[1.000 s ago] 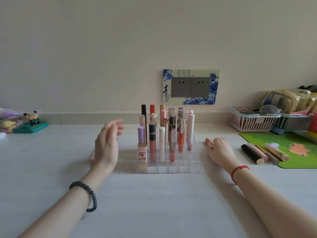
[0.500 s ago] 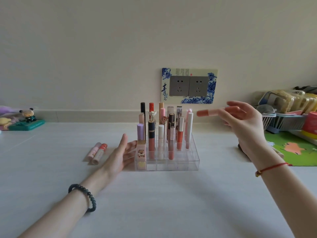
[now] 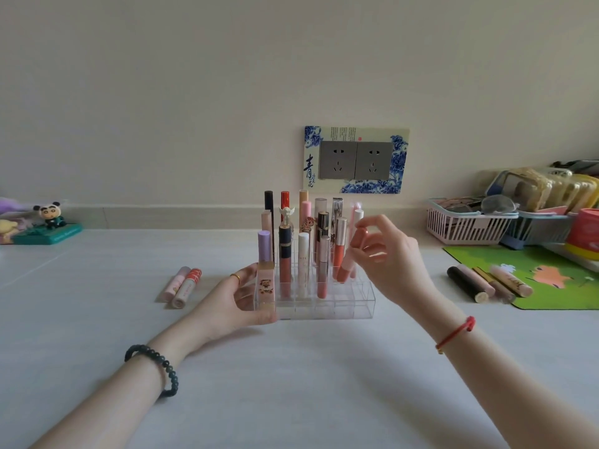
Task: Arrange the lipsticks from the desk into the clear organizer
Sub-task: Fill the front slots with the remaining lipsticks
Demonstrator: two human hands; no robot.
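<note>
Pale desk [image 3: 291,384]: right hand [image 3: 389,257] is pinching likely light, slippery lipstick [image 3: 348,259] near cap; left hand [image 3: 227,299] is gripping organizer [image 3: 343,304].

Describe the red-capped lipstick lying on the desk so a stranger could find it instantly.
Find the clear organizer mid-desk. Two tubes lie side by side to its left, past the left hand. The red-capped lipstick is the right one; its neighbour is all pale pink.

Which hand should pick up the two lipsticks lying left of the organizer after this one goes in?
Left. The left hand grips the clear organizer by its left corner, close beside the two lipsticks. The right hand pinches a coral lipstick at the organizer's right side.
</note>
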